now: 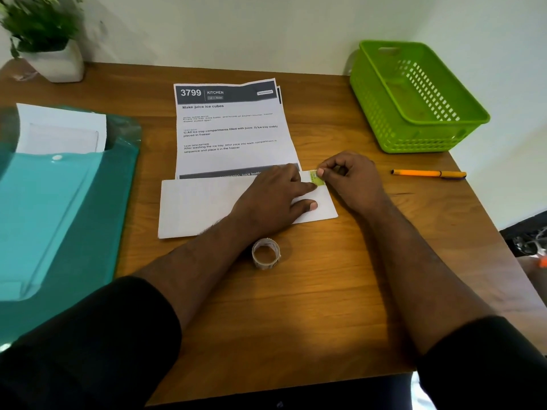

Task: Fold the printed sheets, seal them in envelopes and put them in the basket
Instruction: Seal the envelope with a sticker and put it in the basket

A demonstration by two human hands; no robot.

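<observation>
The left hand [275, 196] lies flat with fingers spread on the white envelope [201, 205], while the right hand [347, 182] pinches a yellow-green sticker [315, 178] at its far right corner.

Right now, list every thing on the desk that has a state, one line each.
Envelope: flat on the desk, pressed down by the left hand.
Stamp: at the envelope's top right corner, pinched by the right hand.
Printed sheets: unfolded, stacked.
Basket: empty.
Sticker roll: lying loose.
Pen: lying untouched.
Folder: open, envelopes sticking out.
</observation>
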